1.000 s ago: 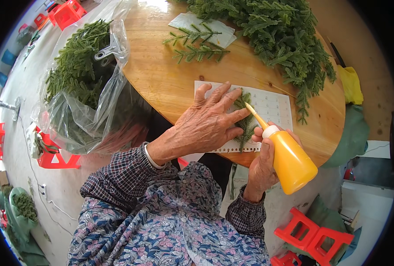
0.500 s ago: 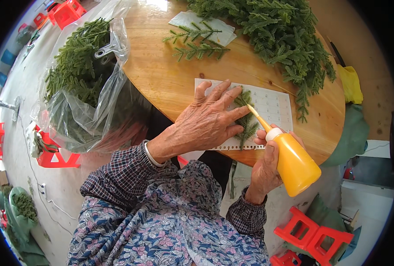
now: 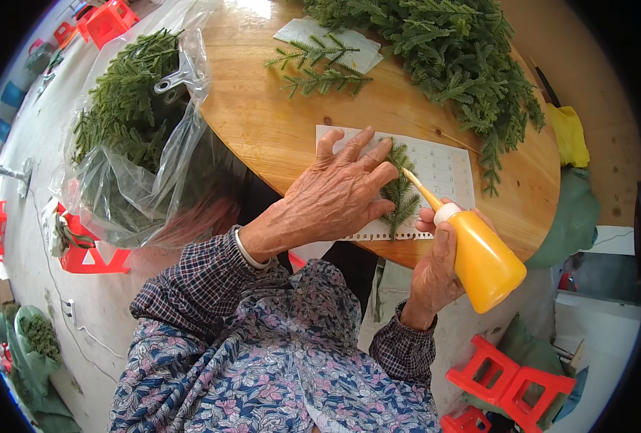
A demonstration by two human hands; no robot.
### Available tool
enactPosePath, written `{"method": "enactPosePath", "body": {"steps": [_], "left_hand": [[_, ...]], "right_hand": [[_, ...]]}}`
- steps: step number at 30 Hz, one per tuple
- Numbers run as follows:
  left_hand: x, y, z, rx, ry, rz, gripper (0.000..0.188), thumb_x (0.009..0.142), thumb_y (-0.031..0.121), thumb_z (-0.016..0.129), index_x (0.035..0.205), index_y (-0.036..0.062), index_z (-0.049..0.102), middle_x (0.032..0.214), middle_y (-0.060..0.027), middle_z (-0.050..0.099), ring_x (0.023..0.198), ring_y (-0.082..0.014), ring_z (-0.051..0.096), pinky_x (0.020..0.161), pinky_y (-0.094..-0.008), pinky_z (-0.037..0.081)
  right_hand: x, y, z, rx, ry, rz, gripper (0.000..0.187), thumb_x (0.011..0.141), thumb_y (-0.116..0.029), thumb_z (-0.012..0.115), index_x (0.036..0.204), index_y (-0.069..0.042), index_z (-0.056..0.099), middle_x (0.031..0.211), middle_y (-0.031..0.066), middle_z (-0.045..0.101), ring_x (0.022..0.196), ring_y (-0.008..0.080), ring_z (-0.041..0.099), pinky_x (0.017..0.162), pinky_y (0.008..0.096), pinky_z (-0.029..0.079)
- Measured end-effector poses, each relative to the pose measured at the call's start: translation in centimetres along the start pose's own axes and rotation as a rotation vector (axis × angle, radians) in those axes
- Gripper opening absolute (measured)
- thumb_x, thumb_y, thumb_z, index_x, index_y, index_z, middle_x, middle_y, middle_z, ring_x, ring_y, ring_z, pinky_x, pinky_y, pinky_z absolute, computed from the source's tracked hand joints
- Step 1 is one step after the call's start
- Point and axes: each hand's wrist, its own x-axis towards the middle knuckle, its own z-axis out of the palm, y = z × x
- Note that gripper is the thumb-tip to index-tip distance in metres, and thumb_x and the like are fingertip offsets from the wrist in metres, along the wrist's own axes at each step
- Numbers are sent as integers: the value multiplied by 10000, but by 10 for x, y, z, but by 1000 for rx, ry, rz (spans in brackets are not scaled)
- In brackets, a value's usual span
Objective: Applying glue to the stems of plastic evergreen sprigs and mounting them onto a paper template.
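Note:
A small green artificial fir sprig (image 3: 401, 189) lies on a white printed sheet (image 3: 446, 169) with a row of punched holes along its near edge. My left hand (image 3: 331, 186) rests palm down over the sheet, fingers spread, with the index finger bent and the fingertips and thumb at the sprig's left side. In my right hand (image 3: 436, 268) is a yellow squeeze bottle (image 3: 485, 263) with a white collar and long thin nozzle. It is tilted, its nozzle tip (image 3: 406, 172) pointing at the upper part of the sprig. The nozzle seems to touch or nearly touch the needles.
Beyond the sheet, two loose sprigs (image 3: 324, 81) lie by a white paper (image 3: 327, 40) on the wooden table (image 3: 262, 123). A large pile of greenery (image 3: 464, 65) covers the far right. A clear plastic bag (image 3: 133, 187) of greenery stands left. Red stools (image 3: 508, 382) stand lower right.
My left index finger has bent and drawn back from across the sprig. The bottle has shifted slightly up and right, and its nozzle tip has moved a little up the sprig.

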Motion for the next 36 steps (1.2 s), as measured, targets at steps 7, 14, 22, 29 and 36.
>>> {"method": "enactPosePath", "body": {"steps": [7, 14, 22, 29, 36], "left_hand": [[0, 0, 1, -1, -2, 10, 309, 841, 360, 628, 1018, 120, 550, 1315, -128, 505, 1298, -322, 401, 1024, -497, 198], [2, 1, 1, 6, 12, 15, 295, 847, 361, 619, 1013, 124, 563, 1313, -119, 510, 1293, -323, 406, 1025, -494, 197], [0, 1, 2, 10, 10, 18, 285, 851, 357, 614, 1012, 125, 575, 1311, -112, 513, 1288, -322, 411, 1027, -492, 196], [2, 2, 2, 6, 4, 19, 273, 857, 352, 610, 1009, 126, 584, 1309, -111, 518, 1287, -317, 416, 1030, -496, 193], [2, 3, 0, 26, -39, -17, 309, 858, 380, 631, 1057, 143, 621, 1350, -63, 528, 1324, -268, 390, 1062, -469, 169]], "right_hand": [[-1, -1, -1, -3, -16, -15, 493, 816, 83, 641, 1228, -44, 402, 1126, 221, 572, 808, 256, 658, 746, 306, 567], [-3, -5, -4, 23, 2, 14, 498, 810, 92, 636, 1225, -52, 402, 1108, 221, 579, 806, 264, 656, 742, 311, 568], [-6, -5, -1, -16, 48, -34, 429, 851, -46, 622, 1236, -19, 434, 1068, 227, 600, 761, 255, 641, 656, 300, 543], [-8, -5, -11, 33, 49, -76, 437, 834, -20, 640, 1211, -39, 419, 1080, 227, 600, 770, 266, 652, 673, 300, 559], [-9, -4, -9, 55, -10, -69, 453, 820, 29, 652, 1191, -44, 403, 1097, 221, 597, 787, 276, 663, 699, 303, 574]]}}
